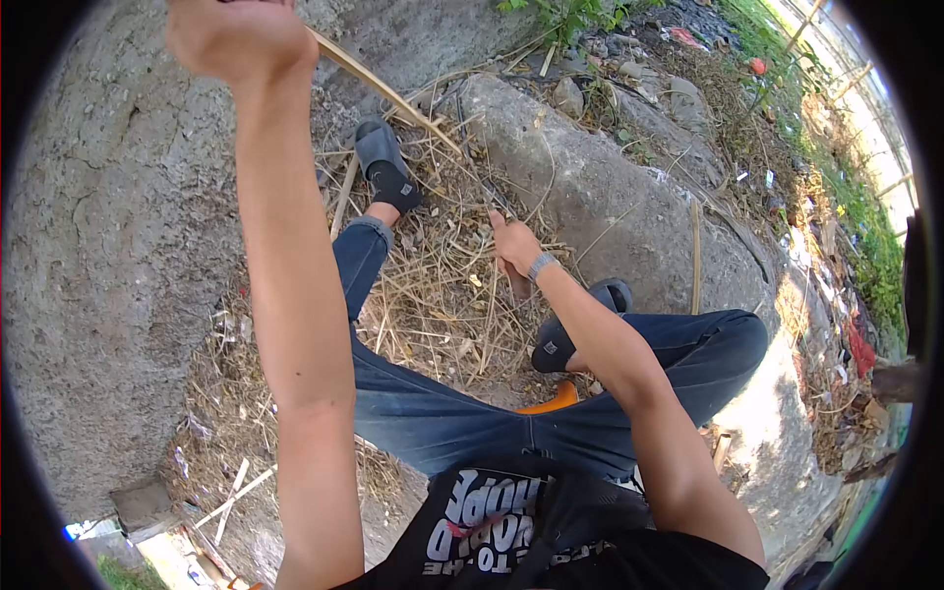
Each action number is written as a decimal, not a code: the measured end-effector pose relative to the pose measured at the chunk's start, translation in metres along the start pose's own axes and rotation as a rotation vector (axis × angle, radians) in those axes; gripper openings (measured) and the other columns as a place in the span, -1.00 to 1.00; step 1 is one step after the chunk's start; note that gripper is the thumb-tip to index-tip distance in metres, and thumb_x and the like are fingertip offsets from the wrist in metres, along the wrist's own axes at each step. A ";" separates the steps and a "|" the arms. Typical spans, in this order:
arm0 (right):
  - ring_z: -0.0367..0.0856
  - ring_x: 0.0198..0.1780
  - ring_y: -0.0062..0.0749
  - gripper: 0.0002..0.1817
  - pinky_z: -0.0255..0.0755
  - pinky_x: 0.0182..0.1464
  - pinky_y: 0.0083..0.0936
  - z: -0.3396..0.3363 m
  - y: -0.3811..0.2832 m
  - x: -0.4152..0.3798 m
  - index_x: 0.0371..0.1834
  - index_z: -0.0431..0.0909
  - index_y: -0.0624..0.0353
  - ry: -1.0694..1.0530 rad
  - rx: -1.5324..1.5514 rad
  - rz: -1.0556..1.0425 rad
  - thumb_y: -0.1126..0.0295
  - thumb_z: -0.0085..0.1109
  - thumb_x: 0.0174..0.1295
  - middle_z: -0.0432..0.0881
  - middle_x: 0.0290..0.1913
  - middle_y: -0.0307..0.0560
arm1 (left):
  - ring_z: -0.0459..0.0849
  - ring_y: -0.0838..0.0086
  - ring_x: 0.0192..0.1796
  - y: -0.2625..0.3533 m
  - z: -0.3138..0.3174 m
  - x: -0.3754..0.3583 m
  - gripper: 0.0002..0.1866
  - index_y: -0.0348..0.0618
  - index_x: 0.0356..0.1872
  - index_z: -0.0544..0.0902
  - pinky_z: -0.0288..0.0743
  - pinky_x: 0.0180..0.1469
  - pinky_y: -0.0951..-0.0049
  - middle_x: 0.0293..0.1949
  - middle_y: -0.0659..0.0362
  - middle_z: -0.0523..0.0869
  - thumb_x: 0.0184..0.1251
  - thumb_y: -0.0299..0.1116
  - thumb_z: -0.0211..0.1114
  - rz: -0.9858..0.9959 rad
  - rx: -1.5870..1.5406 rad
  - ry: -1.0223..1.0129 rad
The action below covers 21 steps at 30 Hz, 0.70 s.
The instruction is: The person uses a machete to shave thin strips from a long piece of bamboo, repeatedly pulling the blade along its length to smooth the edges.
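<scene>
My left hand [241, 39] is raised at the top left, closed in a fist and partly cut off by the edge of the view. From it a long, pale bamboo strip [386, 91] slants down to the right over the ground. My right hand [515, 244], with a watch at the wrist, is wrapped around a knife low between my feet. The knife's narrow dark blade [491, 189] points up toward the strip's lower end; most of its handle is hidden in my fingers.
Thin shavings and strips [433, 295] litter the ground between my sandalled feet. A large grey rock [600, 197] lies to the right, and rough grey stone [118, 226] fills the left. Something orange [551, 401] shows beneath me. Litter and plants lie farther right.
</scene>
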State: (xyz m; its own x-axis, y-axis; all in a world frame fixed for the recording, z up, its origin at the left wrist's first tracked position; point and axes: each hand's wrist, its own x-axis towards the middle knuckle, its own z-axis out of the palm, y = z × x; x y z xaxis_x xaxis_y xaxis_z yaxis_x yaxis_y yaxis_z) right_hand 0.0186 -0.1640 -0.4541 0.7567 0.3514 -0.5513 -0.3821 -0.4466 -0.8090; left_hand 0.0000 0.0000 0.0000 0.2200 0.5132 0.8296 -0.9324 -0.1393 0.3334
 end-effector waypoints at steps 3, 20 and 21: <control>0.53 -0.72 -0.30 -0.23 0.47 -0.60 -0.27 -0.009 0.044 -0.027 -0.54 0.44 0.25 0.058 -0.086 0.015 -0.26 -0.09 0.62 0.48 -0.69 -0.08 | -0.03 0.62 -0.65 0.001 0.019 -0.007 -0.48 -0.03 -0.32 0.43 -0.07 -0.59 0.47 -0.61 0.38 0.06 0.63 0.22 0.19 -0.035 0.032 0.038; 0.51 -0.67 -0.49 -0.32 0.43 -0.56 -0.42 0.044 -0.077 -0.079 -0.31 0.53 0.27 0.226 0.232 -0.713 -0.16 -0.17 0.70 0.48 -0.63 -0.19 | 0.00 0.49 -0.59 -0.011 -0.009 -0.034 -0.27 -0.02 -0.46 0.18 -0.03 -0.49 0.44 -0.57 0.27 0.15 0.61 0.49 -0.16 -0.050 0.312 -0.087; 0.51 -0.67 -0.49 -0.32 0.43 -0.56 -0.42 0.045 -0.064 -0.063 -0.31 0.53 0.27 0.234 0.237 -0.727 -0.16 -0.17 0.70 0.48 -0.63 -0.19 | 0.01 0.49 -0.59 -0.011 -0.006 -0.036 -0.26 -0.02 -0.46 0.17 -0.03 -0.48 0.43 -0.57 0.27 0.15 0.59 0.50 -0.13 0.012 0.370 -0.115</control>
State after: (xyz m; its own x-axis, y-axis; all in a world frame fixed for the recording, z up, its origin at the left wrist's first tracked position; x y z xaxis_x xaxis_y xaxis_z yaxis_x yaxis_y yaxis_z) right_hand -0.0290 -0.1204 -0.3770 0.9412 0.2935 0.1671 0.1674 0.0241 -0.9856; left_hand 0.0008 -0.0115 -0.0361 0.2600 0.4145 0.8721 -0.7734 -0.4514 0.4451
